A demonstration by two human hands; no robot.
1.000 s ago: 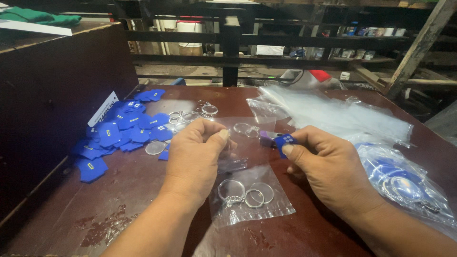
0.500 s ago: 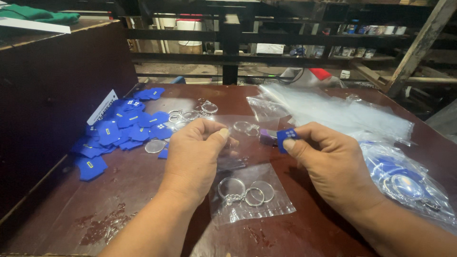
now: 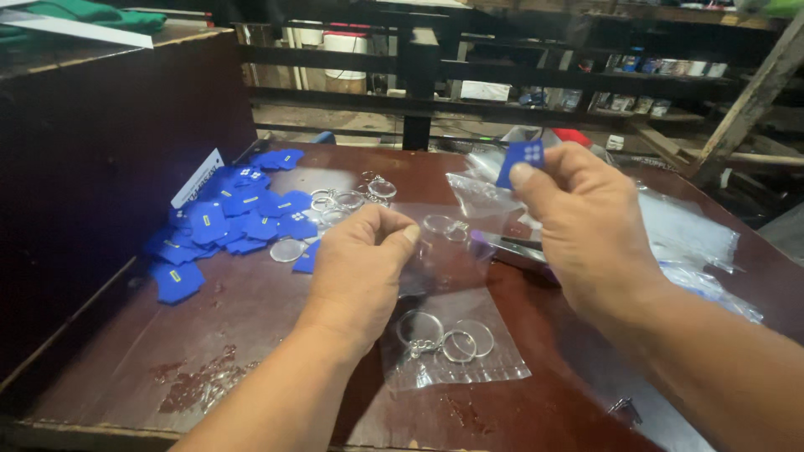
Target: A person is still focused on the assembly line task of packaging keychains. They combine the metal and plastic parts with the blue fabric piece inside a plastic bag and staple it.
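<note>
Head view: the left hand (image 3: 360, 268) is closed, thumb against forefinger, pinching the top edge of a small clear plastic bag (image 3: 452, 335) that hangs down from the pinch and lies on the brown table (image 3: 126, 351). Inside the bag, at its lower end, sit several metal key rings (image 3: 444, 335) with short chains. The right hand (image 3: 578, 218) is raised at about two o'clock from the left hand, well apart from it, its thumb and forefinger clamped on a small blue tag (image 3: 521, 159) that sticks up above the fingertips.

The tag is therefore above and to the right of the bag's mouth, not yet touching the plastic. As I judge it, doing this step well calls for the left hand to keep the bag's opening spread and steady, while the right hand brings the tag down edge first along a line toward eight o'clock, so it slips between the two plastic layers rather than catching on the rim.

At about ten o'clock from the left hand lies a heap of blue tags (image 3: 226, 222), with loose key rings (image 3: 343, 201) just beside it at twelve o'clock. More clear bags (image 3: 687, 230) lie at three o'clock, behind the right hand.
</note>
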